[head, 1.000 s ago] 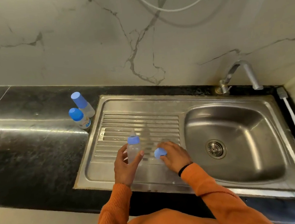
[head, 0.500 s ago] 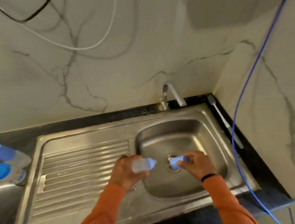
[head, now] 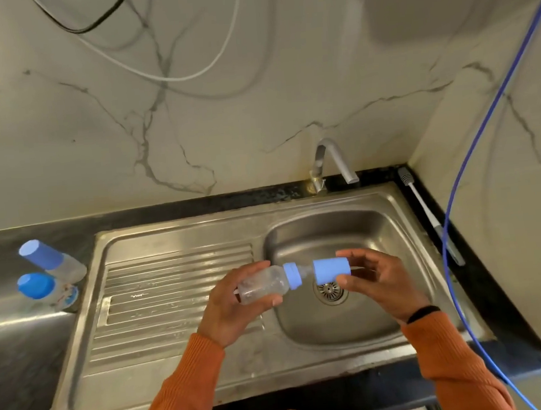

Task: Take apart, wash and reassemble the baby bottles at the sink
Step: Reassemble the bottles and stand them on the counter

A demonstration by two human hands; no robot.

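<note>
The left hand (head: pixel 230 303) grips a clear bottle (head: pixel 263 284) lying sideways over the sink (head: pixel 173 233), its blue collar and teat pointing right. The right hand (head: pixel 378 280) pinches the blue cap (head: pixel 331 269) just off the teat. Two capped bottles (head: pixel 51 279) stand on the counter at left; the nearer one bears a coloured label, too blurred to read. A brush (head: pixel 427 214) lies by the tap (head: pixel 331 163). The teat is partly hidden.
</note>
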